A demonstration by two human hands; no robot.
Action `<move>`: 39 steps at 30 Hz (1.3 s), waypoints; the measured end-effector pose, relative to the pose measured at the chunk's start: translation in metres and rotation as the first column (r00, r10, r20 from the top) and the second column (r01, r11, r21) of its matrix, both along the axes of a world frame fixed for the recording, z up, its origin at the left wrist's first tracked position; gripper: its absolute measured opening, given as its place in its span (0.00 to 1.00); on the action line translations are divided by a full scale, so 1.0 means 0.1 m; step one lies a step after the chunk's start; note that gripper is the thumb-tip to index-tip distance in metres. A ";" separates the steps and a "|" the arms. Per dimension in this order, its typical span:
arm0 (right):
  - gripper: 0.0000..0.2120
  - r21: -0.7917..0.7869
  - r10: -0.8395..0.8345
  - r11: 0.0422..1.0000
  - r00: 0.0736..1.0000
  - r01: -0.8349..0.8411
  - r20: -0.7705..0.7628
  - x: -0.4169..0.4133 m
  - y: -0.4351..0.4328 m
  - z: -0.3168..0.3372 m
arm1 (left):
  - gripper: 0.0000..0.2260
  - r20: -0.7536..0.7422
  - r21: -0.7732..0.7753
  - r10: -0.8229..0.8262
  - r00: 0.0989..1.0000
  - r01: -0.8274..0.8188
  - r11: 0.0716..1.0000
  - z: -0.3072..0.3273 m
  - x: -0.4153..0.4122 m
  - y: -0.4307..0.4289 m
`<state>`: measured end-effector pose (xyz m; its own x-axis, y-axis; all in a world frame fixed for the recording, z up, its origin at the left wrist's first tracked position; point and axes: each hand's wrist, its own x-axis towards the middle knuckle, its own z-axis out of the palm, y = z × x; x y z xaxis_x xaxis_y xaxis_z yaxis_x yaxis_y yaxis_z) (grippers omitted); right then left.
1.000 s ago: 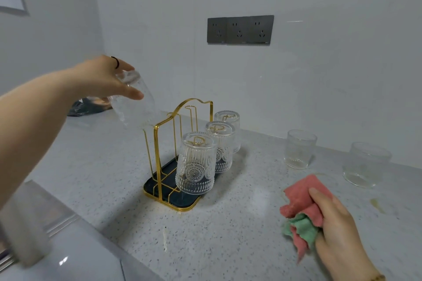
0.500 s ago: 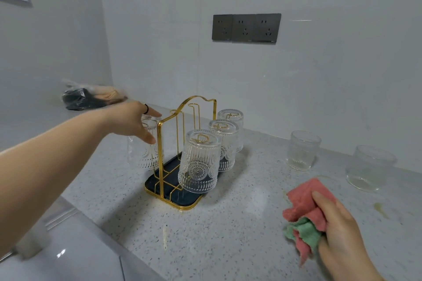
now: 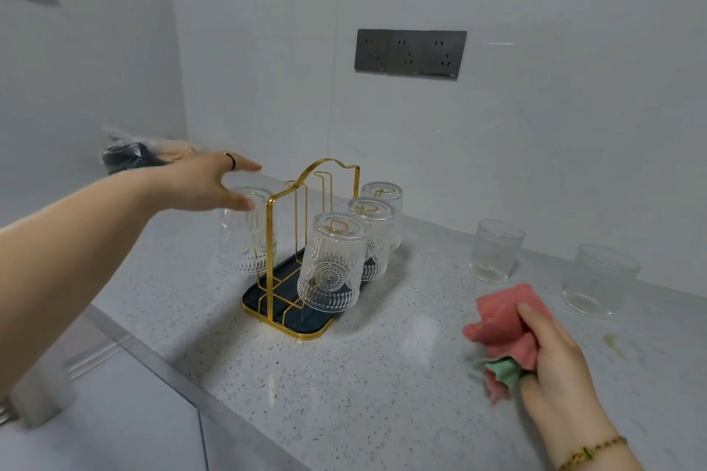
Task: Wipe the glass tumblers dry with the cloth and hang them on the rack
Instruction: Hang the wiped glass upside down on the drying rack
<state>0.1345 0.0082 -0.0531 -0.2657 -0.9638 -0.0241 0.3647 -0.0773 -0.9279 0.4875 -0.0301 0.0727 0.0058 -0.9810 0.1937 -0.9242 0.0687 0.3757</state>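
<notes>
A gold wire rack on a dark tray stands mid-counter. Three patterned glass tumblers hang upside down along its right side. A fourth tumbler hangs upside down on the rack's left side. My left hand hovers at its upturned base with the fingers spread straight and the thumb close to the glass. My right hand grips a bunched pink and green cloth just above the counter at the right. Two more tumblers stand upright near the back wall, one closer and one farther right.
A dark bag lies in the back left corner. Grey wall sockets sit above the rack. A yellowish smear marks the counter at the right. The counter's front edge runs diagonally at lower left.
My left hand carried a tumbler down from above the rack onto its left side, then opened its fingers off it. The right hand with the cloth barely moved.
</notes>
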 end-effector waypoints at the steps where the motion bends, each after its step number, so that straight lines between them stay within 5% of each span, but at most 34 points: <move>1: 0.07 -0.022 -0.016 1.000 1.000 0.016 -0.011 -0.03 -0.01 0.02 | 0.24 -0.038 -0.088 0.013 0.999 -0.016 0.996 0.07 -0.04 0.06; 4: 0.12 -0.090 -0.096 0.992 0.993 0.090 -0.069 -0.21 -0.03 0.12 | 0.15 -0.249 -0.457 -0.052 0.967 -0.070 0.887 0.26 -0.32 0.24; 7: 0.11 -0.133 -0.190 0.977 0.968 0.169 -0.165 -0.50 0.00 0.22 | 0.12 -0.374 -0.598 -0.280 0.884 0.001 0.802 0.31 -0.76 0.43; 12: 0.05 -0.144 -0.325 0.944 0.910 0.296 -0.258 -1.00 0.08 0.25 | 0.13 -0.468 -0.460 -0.538 0.701 0.326 0.826 -0.04 -1.66 0.52; 18: 0.09 -0.044 -0.399 0.916 0.895 0.398 -0.200 -1.28 0.15 -0.02 | 0.10 -0.680 -0.115 -0.409 0.609 0.462 0.879 -0.75 -2.52 0.08; 26: 0.10 0.005 -0.419 0.907 0.905 0.421 -0.077 -1.53 0.14 -0.07 | 0.29 -0.729 0.133 -0.058 0.682 0.224 0.966 -1.24 -3.19 -0.90; 34: 0.10 0.015 -0.400 0.913 0.904 0.407 -0.148 -1.52 0.04 -0.12 | 0.33 -0.457 0.101 0.016 0.889 0.034 0.994 -1.42 -3.51 -1.49; 39: 0.12 0.021 -0.403 0.910 0.896 0.414 -0.187 -1.56 0.07 -0.10 | 0.47 -0.526 0.088 0.020 0.850 0.031 0.996 -1.53 -3.65 -1.68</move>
